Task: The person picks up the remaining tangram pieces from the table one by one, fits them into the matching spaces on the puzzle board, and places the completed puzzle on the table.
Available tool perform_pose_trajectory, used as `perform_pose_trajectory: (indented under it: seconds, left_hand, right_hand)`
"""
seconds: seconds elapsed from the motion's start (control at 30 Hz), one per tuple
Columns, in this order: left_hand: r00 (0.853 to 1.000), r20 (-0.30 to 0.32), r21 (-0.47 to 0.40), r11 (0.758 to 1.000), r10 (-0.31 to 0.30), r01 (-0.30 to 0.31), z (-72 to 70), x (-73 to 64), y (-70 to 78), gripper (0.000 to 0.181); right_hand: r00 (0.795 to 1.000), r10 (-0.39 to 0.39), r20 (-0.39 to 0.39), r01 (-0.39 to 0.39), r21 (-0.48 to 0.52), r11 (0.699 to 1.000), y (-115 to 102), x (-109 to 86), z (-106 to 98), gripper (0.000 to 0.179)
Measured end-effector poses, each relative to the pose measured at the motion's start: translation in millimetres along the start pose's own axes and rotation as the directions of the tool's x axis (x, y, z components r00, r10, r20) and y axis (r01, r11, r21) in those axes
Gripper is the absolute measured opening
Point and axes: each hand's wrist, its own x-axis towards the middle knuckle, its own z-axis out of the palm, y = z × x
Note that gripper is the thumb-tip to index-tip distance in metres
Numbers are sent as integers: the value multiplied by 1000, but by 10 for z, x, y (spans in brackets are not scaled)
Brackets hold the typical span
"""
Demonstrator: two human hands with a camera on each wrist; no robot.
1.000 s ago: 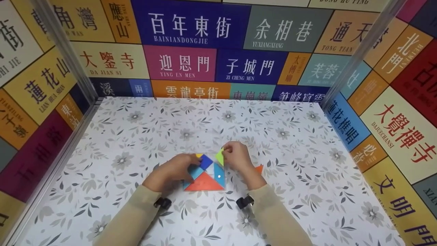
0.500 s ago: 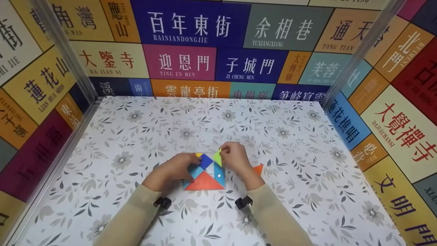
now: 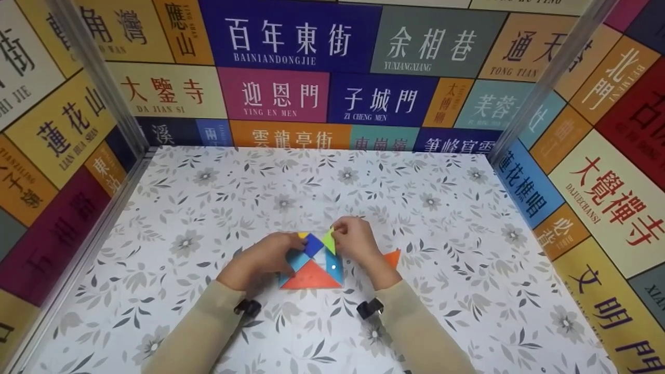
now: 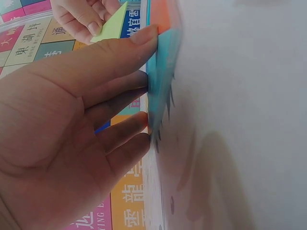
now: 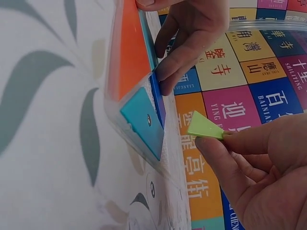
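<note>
The green triangle [image 3: 330, 243] is off the tabletop [image 3: 223, 208], apart from the clear tray [image 3: 318, 257] and over its far right part. The right hand [image 3: 359, 241] pinches it by one edge between thumb and fingertip.

The filling looks well along — the red triangle [image 3: 311, 278], blue square [image 3: 313, 245], two light-blue pieces [image 3: 332, 258] and a yellow piece [image 3: 302, 236] already lie in the tray. A gap shows between them, so the green triangle and probably the orange piece [image 3: 393, 257] remain; the latter lies beyond the right wrist — partly hidden.

The left hand [image 3: 267, 254] grips the tray's left side.
</note>
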Motion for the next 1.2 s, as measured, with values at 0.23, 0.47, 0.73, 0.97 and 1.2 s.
perform_pose_trajectory:
  seconds: [0.23,0.47,0.73,0.97,1.2]
  left_hand:
    - [1000,2,2,1000,-9,9,-1,-2,-3,60]
    - [1000,2,2,1000,25,-25,-4,-23,-4,60]
    - [999,-11,11,999,33,-33,-5,-34,-12,61]
    - [1000,-1,11,1000,9,-9,5,-22,-20,61]
    - [1000,2,11,1000,-5,5,6,-12,-14,61]
  right_hand:
    - [999,37,38,-38,46,998,-1,-5,40,10]
    - [999,16,32,-18,46,999,-6,-15,73,8]
    - [999,11,48,-13,47,999,-24,-21,102,7]
    - [997,17,80,-21,46,999,-28,-29,119,10]
    - [996,20,91,-25,53,998,-39,-46,129,8]
